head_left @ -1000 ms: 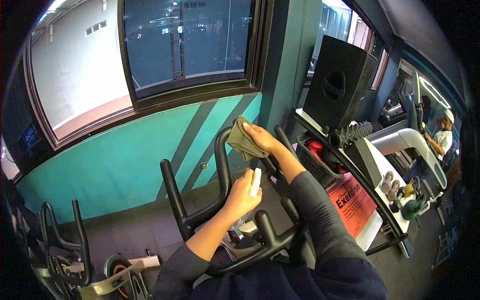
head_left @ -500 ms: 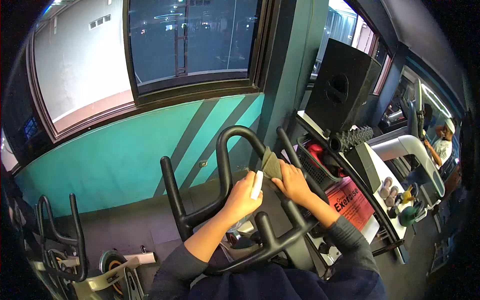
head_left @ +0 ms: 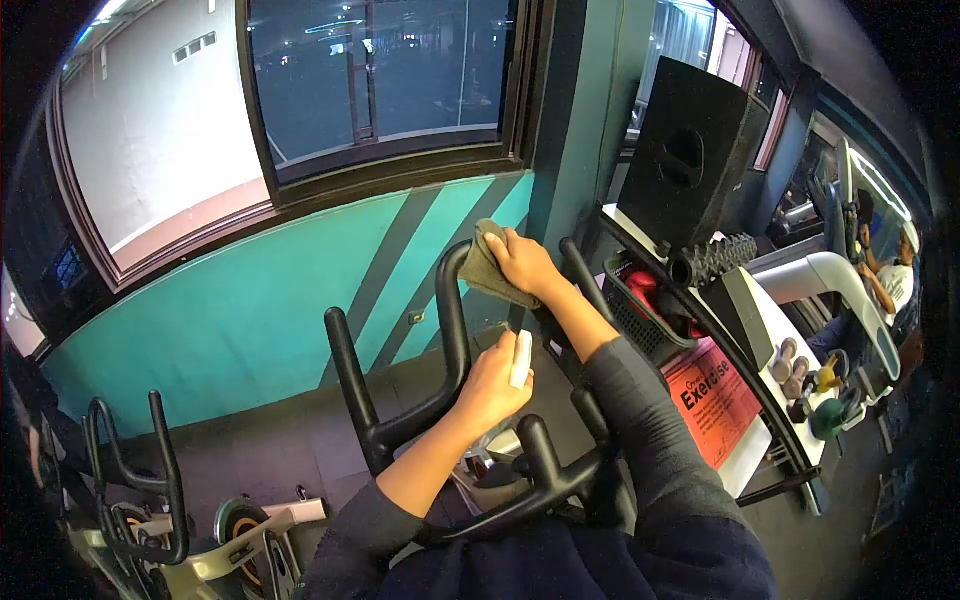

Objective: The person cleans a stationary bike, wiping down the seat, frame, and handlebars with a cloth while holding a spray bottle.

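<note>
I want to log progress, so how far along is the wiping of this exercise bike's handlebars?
Done: nothing shows as finished; no wet or clean patch can be told apart on the bars. In hand: the right hand presses a green cloth on the top of the handlebar loop, while the left hand holds a small white bottle. Left: probably the lower grips and the neighbouring bike, both untouched.

1. The word "Exercise" stands in large black letters on a red sign (head_left: 716, 400), running slantwise upward toward 1 o'clock. The sign sits at about 4 o'clock from the picture's centre, against the lower side of the rack.
2. A smaller line of lettering sits just above "Exercise" on the same sign; it is too small to read.
3. No other text, brand or number is legible anywhere else.
</note>
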Demonstrator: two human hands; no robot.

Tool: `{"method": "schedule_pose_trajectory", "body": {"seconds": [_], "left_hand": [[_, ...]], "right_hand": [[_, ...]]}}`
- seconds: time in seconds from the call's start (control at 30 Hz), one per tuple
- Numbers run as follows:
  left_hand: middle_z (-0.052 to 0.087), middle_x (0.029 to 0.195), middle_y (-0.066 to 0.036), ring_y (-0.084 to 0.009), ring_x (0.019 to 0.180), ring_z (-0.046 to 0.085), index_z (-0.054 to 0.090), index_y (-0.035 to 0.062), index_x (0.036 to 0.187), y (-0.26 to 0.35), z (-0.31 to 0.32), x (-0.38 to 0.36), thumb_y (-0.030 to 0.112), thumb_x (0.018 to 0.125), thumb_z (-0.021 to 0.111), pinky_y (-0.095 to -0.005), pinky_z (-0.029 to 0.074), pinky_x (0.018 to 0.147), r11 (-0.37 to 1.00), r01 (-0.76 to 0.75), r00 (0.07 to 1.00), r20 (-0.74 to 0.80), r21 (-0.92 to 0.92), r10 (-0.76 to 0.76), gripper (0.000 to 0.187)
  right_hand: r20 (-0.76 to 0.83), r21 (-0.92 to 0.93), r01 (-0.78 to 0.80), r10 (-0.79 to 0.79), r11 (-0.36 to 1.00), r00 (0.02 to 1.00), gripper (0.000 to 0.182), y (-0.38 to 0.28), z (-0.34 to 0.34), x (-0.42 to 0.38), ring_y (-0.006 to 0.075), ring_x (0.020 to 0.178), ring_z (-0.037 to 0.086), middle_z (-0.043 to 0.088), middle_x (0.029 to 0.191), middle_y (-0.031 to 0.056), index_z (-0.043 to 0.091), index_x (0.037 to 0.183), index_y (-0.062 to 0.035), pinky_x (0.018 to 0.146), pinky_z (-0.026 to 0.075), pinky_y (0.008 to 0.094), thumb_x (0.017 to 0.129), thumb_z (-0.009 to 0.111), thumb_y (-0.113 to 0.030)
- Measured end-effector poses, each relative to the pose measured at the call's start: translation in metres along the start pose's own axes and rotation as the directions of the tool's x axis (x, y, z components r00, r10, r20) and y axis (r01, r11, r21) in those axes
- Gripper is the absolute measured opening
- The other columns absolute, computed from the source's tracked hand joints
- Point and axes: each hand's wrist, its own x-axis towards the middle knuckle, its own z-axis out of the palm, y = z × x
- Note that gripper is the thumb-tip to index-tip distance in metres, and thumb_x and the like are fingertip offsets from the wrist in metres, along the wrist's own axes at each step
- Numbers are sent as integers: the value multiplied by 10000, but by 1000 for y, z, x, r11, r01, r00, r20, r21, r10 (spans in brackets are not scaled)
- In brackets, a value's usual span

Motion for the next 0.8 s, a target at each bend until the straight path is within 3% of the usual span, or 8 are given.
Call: {"method": "schedule_pose_trajectory", "body": {"seconds": [0.07,0.23,0.37,0.47,0.53,0.57,0.7,0.8], "left_hand": [[590,760,-260,-448,747,599,456,-10,964,0,-1,1,110,761,662,-475,468,635,1000,-14,1000,3,2,14,313],[602,765,-239,-423,749,613,461,-9,961,-5,1,1,107,759,661,-458,478,650,1000,-22,1000,-16,12,22,306],[609,761,-216,-399,742,622,467,-5,959,-4,-1,0,106,758,660,-443,484,662,1000,-16,1000,1,2,16,300],[609,758,-213,-392,737,625,470,-4,959,-1,-3,-1,104,756,660,-439,485,657,999,-21,1000,20,-24,21,298],[607,754,-215,-393,736,625,471,-6,959,0,-3,-2,106,756,660,-441,483,652,1000,-21,999,27,-24,21,299],[605,751,-216,-393,734,624,471,-8,959,1,-3,-2,108,756,660,-442,481,647,1000,-20,999,31,-18,21,300],[594,750,-234,-415,734,610,462,-12,949,3,-3,0,120,759,658,-458,468,634,1000,-11,998,58,8,11,303],[591,748,-239,-427,733,603,453,-12,949,3,0,0,120,761,659,-465,466,633,999,-19,998,58,29,18,309]], "right_hand": [[55,217,-54,43,975,998,614,2,-3,-2,455,935,593,629,985,273,515,1061,3,821,465,487,916,382,-579],[94,83,10,-18,996,995,675,12,-12,-41,463,957,580,594,1050,301,362,1293,9,828,460,493,886,520,-506],[18,115,86,-89,990,996,651,28,-23,-94,471,946,578,576,1083,307,348,1292,13,804,461,504,896,525,-474],[118,22,62,-64,998,991,658,39,-44,-134,434,995,570,564,1119,274,316,1331,7,836,450,482,892,553,-423],[94,-171,350,-338,921,936,699,56,-52,-152,374,1053,550,550,1137,226,295,1365,9,893,418,451,875,580,-400],[138,-265,388,-364,883,921,733,60,-55,-157,328,1089,527,531,1157,187,271,1387,17,929,386,426,865,594,-385],[172,-300,428,-393,853,903,731,65,-55,-154,330,1058,545,547,1141,200,294,1371,45,923,389,432,872,580,-406],[74,-305,397,-394,865,916,684,50,-46,-140,360,953,596,603,1046,229,347,1324,69,877,420,440,897,534,-432]]}}
